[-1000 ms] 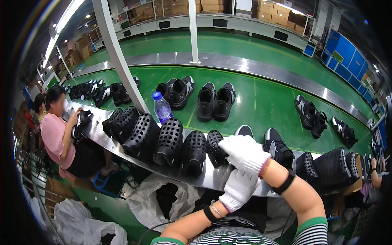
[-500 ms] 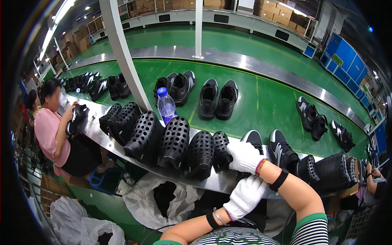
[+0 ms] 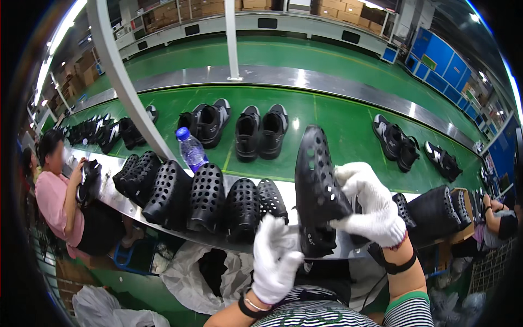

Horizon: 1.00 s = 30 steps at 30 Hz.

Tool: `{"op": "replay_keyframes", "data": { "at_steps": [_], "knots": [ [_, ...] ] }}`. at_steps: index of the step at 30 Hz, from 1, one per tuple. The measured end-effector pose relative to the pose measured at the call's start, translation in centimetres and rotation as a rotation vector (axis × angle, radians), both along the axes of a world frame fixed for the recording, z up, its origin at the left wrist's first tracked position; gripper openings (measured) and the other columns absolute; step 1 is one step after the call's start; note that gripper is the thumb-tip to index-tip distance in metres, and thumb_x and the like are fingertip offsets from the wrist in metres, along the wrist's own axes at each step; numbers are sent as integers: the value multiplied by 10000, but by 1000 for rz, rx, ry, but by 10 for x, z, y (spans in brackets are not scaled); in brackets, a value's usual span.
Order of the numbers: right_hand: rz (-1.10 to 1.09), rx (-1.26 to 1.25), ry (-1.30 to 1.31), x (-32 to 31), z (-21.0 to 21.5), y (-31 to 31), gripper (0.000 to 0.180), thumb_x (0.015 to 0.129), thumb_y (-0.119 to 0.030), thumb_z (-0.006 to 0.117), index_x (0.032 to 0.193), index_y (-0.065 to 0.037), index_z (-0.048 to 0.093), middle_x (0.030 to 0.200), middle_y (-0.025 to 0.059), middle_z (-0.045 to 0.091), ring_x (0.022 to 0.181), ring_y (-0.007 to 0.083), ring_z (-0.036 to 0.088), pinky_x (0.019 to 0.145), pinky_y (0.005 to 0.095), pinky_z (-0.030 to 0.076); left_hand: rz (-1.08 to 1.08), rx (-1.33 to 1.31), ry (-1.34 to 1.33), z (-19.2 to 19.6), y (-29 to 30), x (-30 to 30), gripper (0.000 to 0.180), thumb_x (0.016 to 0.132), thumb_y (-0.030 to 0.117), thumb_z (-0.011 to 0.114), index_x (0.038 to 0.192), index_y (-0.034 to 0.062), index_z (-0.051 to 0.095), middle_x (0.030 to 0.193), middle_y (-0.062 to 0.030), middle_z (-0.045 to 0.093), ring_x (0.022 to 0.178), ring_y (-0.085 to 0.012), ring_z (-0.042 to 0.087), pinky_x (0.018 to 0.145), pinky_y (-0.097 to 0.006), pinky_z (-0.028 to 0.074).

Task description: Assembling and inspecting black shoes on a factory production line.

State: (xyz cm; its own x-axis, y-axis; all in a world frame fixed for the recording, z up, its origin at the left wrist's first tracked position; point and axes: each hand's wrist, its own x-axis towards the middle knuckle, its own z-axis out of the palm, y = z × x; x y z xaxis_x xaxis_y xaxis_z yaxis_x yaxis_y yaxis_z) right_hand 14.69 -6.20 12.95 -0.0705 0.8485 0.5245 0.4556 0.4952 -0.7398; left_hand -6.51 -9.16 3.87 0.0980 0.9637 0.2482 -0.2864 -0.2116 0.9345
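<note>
Centre-right of frame: right hand in white knit glove [image 3: 370,204] clamped on a black perforated rubber clog [image 3: 317,188], raised off the steel ledge [image 3: 136,204]. Clog's long axis runs near vertical, toe up. Gloved left hand [image 3: 275,261], lower centre, sits just below the heel, fingers loosely spread, gripping nothing visible. Right hand is nearer.

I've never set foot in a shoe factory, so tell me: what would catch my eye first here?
First, the black perforated shoe mould lifted in the centre, gripped by the white-gloved right hand, with the gloved left hand just below it. Next, the row of perforated moulds along the steel ledge, left of centre. Behind them, black sneakers sit in pairs on the green conveyor belt, beside a blue-capped water bottle.
</note>
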Motion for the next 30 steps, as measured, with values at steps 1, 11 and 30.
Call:
{"op": "replay_keyframes", "data": {
  "at_steps": [1, 11, 30],
  "knots": [
    [93, 64, -178, 6, 15, -9, 529, 549, -52, 911, 950, -71, 566, 1141, 153, 602, 1084, 325, 599, 916, 394, 503, -136, -168, -202, 16, 10, 2, 863, 946, 419, 697, 1517, -75, 278, 1354, -200, 519, 1197, -251, 571, 1004, -374, 508],
    [-251, -302, 52, -25, -45, -99, 756, 807, -252, 852, 1393, 34, 471, 1216, 182, 652, 1114, 250, 658, 987, 358, 506, -133, -422, -258, 38, -18, 53, 204, 968, 15, 580, 1162, -15, 528, 1053, -96, 652, 915, -144, 650, 845, -306, 555],
    [-578, -466, 32, 91, -44, -150, 455, 829, -285, 785, 1190, -56, 628, 1004, 191, 726, 914, 291, 730, 828, 369, 563, -263, 827, 1267, -24, 76, 91, 573, 735, 222, 743, 1228, -14, 568, 1076, -203, 635, 1037, -378, 595, 907, -472, 485]
  ]
}}
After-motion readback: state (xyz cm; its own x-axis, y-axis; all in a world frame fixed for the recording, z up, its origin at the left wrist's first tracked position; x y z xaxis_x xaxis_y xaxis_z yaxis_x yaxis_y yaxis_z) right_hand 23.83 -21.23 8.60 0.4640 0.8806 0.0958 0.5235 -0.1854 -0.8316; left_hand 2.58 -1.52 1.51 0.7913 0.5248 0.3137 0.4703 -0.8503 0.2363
